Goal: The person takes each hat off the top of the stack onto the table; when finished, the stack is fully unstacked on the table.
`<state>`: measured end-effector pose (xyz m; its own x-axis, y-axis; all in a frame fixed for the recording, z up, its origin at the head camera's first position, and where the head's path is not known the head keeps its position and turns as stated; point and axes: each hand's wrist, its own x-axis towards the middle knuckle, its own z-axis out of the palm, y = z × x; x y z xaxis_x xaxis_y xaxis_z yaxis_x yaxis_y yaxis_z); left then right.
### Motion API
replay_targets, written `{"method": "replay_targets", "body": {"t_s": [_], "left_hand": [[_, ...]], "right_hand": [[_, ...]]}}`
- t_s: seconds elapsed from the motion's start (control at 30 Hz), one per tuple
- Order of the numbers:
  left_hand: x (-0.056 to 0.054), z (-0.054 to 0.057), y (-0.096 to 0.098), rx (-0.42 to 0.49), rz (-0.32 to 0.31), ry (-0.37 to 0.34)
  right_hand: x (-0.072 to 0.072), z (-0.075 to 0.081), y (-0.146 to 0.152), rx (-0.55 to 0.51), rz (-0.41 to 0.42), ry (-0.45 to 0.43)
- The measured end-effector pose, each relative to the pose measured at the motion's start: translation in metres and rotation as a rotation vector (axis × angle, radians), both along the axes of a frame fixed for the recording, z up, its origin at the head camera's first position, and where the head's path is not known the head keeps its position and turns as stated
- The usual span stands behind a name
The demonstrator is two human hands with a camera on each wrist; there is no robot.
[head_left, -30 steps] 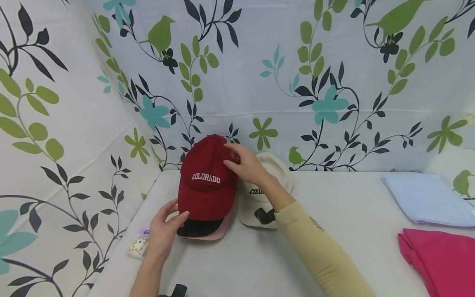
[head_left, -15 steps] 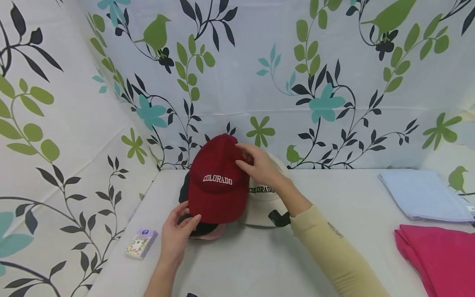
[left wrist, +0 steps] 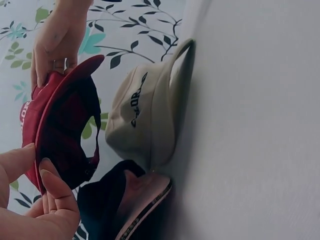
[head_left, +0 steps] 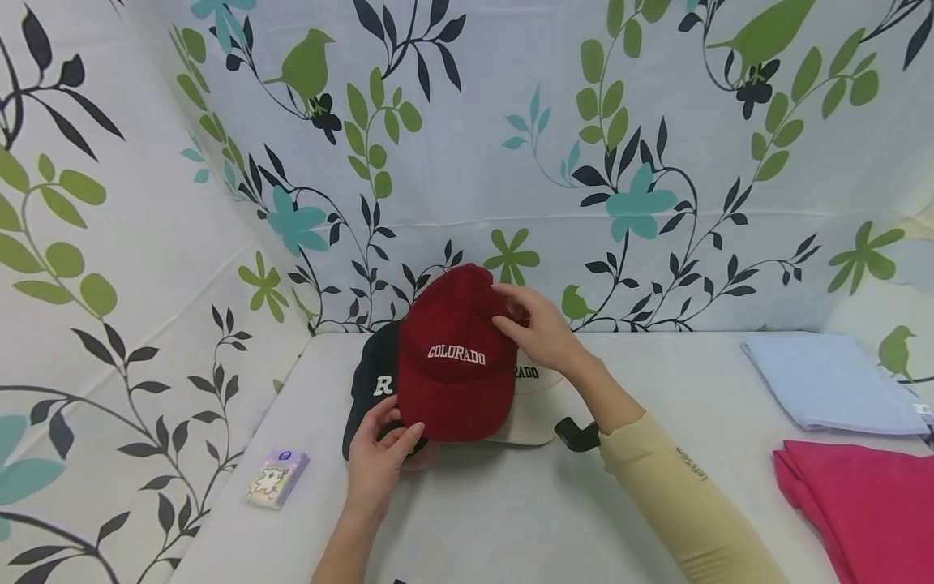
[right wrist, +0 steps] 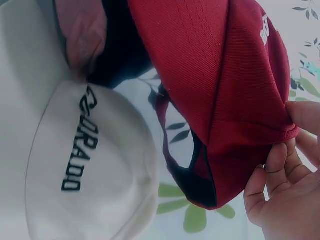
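Pinched between thumb and fingers, by left grip (head_left: 381,454) at the brim and right grip (head_left: 543,331) at the crown: red cap (head_left: 456,373), white COLORADO lettering (head_left: 456,354), dark inside; above the counter (head_left: 657,414), nearer than black cap (head_left: 370,405) at left, cream cap (head_left: 536,414) at right.

The red baseball cap (head_left: 456,369) reads "COLORADO", the cream cap (right wrist: 100,160) "RADO", the dark cap (head_left: 370,389) "R"; sleeve lettering (head_left: 691,464) is illegible.
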<state>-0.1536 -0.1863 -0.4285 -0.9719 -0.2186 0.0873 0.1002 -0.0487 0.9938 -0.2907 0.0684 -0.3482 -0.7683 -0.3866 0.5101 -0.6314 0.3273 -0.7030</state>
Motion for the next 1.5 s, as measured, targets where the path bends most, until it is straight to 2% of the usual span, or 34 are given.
{"method": "replay_targets", "body": {"t_s": [0.37,0.77,1.0,1.13,1.5], "left_hand": [[-0.01,-0.008,0.024,0.078,-0.046,0.005],[-0.021,-0.013,0.051,0.086,-0.076,0.048],[-0.027,-0.017,0.067,0.118,-0.113,0.087],[-0.029,-0.017,0.077,0.139,-0.123,0.109],[-0.031,-0.022,0.104,0.163,-0.141,0.097]], "right_hand": [[-0.004,-0.002,0.027,-0.006,-0.027,0.043],[-0.005,-0.002,0.054,-0.018,-0.056,0.029],[-0.005,0.002,0.069,0.019,-0.111,0.041],[-0.004,0.003,0.077,0.026,-0.129,0.035],[-0.005,-0.003,0.102,0.034,-0.187,0.061]]}}
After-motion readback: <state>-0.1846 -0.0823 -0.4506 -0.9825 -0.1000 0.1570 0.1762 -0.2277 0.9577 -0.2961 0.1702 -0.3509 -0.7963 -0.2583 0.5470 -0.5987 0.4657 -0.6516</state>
